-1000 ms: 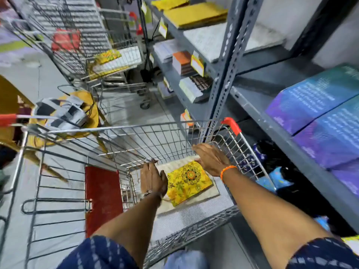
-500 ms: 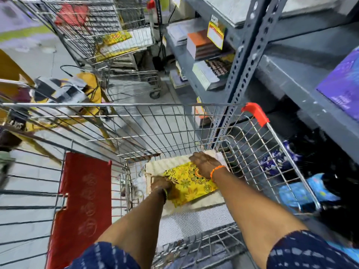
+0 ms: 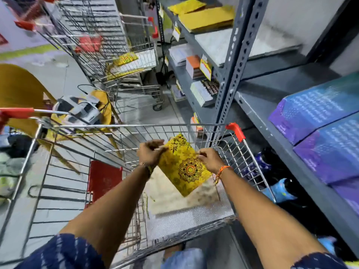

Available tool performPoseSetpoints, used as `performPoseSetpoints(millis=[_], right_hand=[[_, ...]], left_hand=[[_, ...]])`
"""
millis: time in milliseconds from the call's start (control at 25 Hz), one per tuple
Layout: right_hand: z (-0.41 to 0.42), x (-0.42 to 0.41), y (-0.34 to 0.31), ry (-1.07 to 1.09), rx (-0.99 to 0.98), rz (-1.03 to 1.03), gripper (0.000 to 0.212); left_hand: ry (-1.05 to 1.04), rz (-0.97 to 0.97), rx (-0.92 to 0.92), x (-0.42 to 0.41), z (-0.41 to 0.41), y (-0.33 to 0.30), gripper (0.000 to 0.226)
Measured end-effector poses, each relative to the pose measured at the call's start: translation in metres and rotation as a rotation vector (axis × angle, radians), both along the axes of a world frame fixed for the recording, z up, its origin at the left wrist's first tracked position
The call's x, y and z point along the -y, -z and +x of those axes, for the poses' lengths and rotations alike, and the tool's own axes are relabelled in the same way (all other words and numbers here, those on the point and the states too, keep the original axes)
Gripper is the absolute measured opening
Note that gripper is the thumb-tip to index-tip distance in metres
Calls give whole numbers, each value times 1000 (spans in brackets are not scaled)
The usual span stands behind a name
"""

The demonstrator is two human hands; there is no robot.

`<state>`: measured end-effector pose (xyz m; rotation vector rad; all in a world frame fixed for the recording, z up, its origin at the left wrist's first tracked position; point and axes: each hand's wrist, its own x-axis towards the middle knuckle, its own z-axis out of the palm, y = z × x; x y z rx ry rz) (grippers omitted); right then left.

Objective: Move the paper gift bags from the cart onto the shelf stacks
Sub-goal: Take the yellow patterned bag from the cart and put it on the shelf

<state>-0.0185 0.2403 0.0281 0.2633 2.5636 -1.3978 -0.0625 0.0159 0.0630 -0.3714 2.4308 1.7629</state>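
Note:
A flat yellow paper gift bag (image 3: 182, 167) with a black and orange mandala print hangs tilted above the wire cart (image 3: 229, 146). My left hand (image 3: 150, 152) pinches its upper left edge and my right hand (image 3: 208, 160) grips its right edge. Below it, in the cart's basket, lie a cream bag (image 3: 167, 199) and a white patterned bag (image 3: 194, 216). The grey metal shelf (image 3: 258, 101) stands to the right, with stacks of purple-blue bags (image 3: 314, 111) on it and yellow stacks (image 3: 206, 18) higher up, farther along.
A red flap (image 3: 104, 177) hangs at the cart's near left. A second wire cart (image 3: 116, 55) holding yellow bags stands ahead, beside a yellow chair (image 3: 17, 90) with a device on it. Blue and dark items fill the lowest shelf at the right.
Both hands have lifted the yellow mandala bag off the pile in the cart's basket and raised it, tilted. The view has tipped back up toward the shelves.

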Motion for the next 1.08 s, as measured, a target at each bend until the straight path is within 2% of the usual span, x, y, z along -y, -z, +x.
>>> performPoseSetpoints(millis=[160,360,640,800,920,1080], right_hand=[[15,1,-59,187,-118,-144,20],[23,-2,-125,354,-192,-225,14],[37,-3,-187,483,-261,-283,21],[40,0,-223,522,-351,-311,9],[39,0,-244,548,-421,-324,21],[39,-2,-270,582,-482,-321,12]], left_hand=[[-71,125,-65,5,9,-64,56],[-25,404,33,0,18,-117,11],[78,510,-32,-11,8,-187,10],[150,546,-86,-13,4,-220,23],[260,580,-115,-15,1,-242,39],[363,577,-192,-18,-3,-265,48]])
